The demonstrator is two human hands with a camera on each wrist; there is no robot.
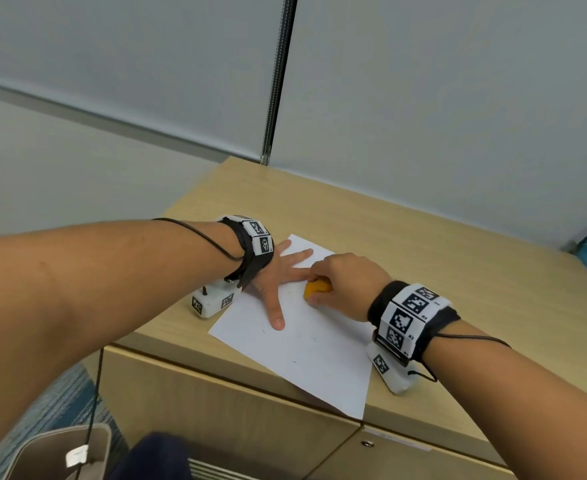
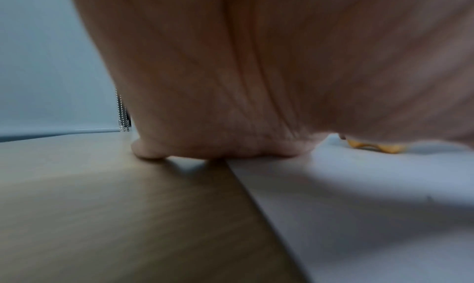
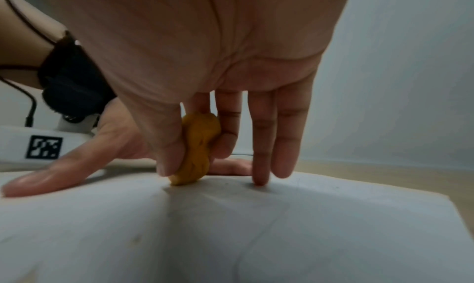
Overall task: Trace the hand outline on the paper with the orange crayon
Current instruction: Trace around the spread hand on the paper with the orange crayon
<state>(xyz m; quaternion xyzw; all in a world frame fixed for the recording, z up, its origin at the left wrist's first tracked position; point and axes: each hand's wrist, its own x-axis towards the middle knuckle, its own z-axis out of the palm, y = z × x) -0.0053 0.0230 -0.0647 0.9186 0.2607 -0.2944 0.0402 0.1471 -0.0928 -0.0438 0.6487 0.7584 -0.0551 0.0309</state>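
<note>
The wooden bench (image 1: pixel 441 258) carries everything, its light top running under both forearms to the wall behind. On it lies the white paper (image 1: pixel 305 348), a single sheet set at an angle, with its near corner reaching past the bench's front edge. In the left wrist view the sheet's edge runs just under the heel of the left palm, with bare wood to one side of it.

The left hand (image 1: pixel 273 277) lies flat, palm down, on the far part of the paper, its fingers straight and spread; the thumb points back toward the person. It holds nothing. A few faint dark specks mark the sheet near the thumb tip.

The right hand (image 1: pixel 344 284) sits just beside the left hand's fingers, on the side away from the left wrist. Its thumb and the first two fingers are curled and pinch the orange crayon (image 3: pixel 196 149), a stubby, peanut-shaped lump. The other two fingers (image 3: pixel 261 145) hang straight down, one fingertip touching the paper.

The crayon stands nearly upright in that pinch, its lower end on the paper close against a finger of the left hand. In the head view only its rounded orange side shows under the right hand's knuckles.
</note>
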